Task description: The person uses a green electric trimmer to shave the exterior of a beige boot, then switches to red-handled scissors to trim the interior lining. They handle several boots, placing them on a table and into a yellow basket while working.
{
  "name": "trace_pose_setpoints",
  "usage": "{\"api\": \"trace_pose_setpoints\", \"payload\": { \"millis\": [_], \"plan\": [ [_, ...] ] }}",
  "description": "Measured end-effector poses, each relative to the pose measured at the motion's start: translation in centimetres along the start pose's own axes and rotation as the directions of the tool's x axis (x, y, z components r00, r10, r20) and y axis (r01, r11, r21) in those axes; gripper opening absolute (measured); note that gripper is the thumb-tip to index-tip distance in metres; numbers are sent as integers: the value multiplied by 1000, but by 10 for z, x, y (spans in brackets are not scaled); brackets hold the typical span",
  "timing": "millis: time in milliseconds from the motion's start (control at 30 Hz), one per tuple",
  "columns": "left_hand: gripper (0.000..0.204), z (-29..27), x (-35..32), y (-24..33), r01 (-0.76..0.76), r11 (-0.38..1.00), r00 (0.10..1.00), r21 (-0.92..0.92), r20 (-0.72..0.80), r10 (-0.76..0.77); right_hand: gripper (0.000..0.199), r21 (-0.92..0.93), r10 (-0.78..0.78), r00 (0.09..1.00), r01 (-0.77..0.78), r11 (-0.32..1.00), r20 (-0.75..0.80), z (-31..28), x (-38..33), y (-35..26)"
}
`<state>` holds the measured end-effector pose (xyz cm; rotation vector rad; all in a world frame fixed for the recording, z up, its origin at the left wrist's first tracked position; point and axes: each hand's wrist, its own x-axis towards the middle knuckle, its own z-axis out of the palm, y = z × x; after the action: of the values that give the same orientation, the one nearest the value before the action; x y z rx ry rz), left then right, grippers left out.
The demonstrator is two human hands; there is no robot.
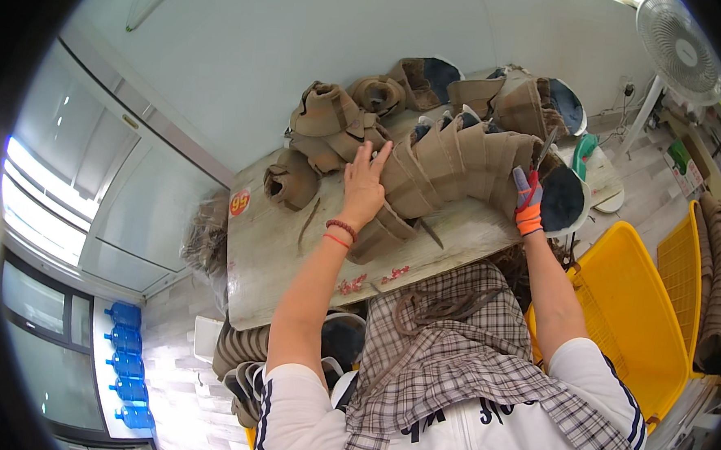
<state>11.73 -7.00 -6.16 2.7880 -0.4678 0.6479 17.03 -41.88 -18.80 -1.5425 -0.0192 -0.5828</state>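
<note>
The bare left hand (364, 179) is laid flat, fingers spread, on a leaning row of brown shoe uppers (453, 161) on the workbench (278, 245). Scissors (544, 149) are gripped in the gloved right hand (529, 203) at the row's end; 1 slip could nick material or topple the row.

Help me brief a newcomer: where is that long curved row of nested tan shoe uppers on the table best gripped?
At both ends, pressing inward: the row of uppers arcs loosely, so end pressure keeps it nested. The left hand lies on one end; the gloved right hand is at the other.
</note>
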Motion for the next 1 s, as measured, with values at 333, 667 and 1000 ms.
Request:
{"api": "trace_pose_setpoints", "payload": {
  "millis": [333,667,1000],
  "plan": [
    [25,-10,56,53,-113,993,991,-30,71,115,37,-42,-32,999,30,999,-38,0,-5,-17],
    [61,12,89,124,297,926,943,234,80,-322,34,-70,-31,999,28,997,-38,1,-10,-24],
    [75,39,100,137,-546,821,838,169,111,534,39,2,14,999,-14,1000,-31,4,-13,-30]
  ]
}}
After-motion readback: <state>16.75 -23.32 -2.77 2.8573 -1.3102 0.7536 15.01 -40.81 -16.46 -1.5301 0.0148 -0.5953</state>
